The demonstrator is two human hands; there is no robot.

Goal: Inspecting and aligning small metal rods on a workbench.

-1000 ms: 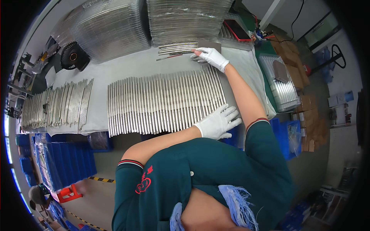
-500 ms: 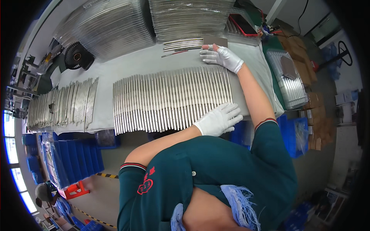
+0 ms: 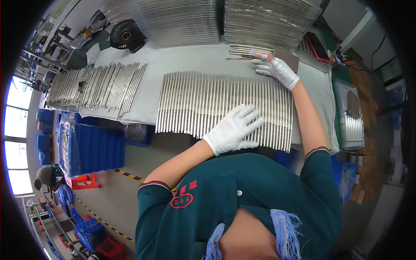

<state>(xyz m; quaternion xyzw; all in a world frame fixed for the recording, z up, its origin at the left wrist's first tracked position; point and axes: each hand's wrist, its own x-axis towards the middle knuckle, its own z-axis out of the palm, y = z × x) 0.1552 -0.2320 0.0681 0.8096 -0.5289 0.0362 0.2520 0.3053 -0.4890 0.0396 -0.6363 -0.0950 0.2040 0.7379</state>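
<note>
A long row of slim silver metal rods (image 3: pixel 190 102) lies side by side across the pale cloth-covered table (image 3: pixel 169 58) in front of me. My left hand (image 3: pixel 234 130), in a white glove, rests palm down over the near part of the row, fingers spread. Beyond the row's far right end is my right hand (image 3: pixel 281 71); its white glove leaves the thumb and a fingertip bare. That hand's fingers are stretched and apart, with nothing seen in them. Just past it lie a few more silver rods (image 3: pixel 251 50), a thin reddish stick (image 3: pixel 238 59) and a brown flat pad (image 3: pixel 287 60).
A second, uneven bunch of rods (image 3: pixel 97 89) lies at the left. Tall plastic-wrapped stacks (image 3: pixel 264 24) and a black fan (image 3: pixel 126 35) stand at the back. Blue bins (image 3: pixel 97 145) are below on the left. A red-edged phone (image 3: pixel 317 47) is at the back right.
The whole view has swung, so the table appears further right. My left hand has moved leftward from the row's right end onto the rods. The right hand stays near the row's far right end.
</note>
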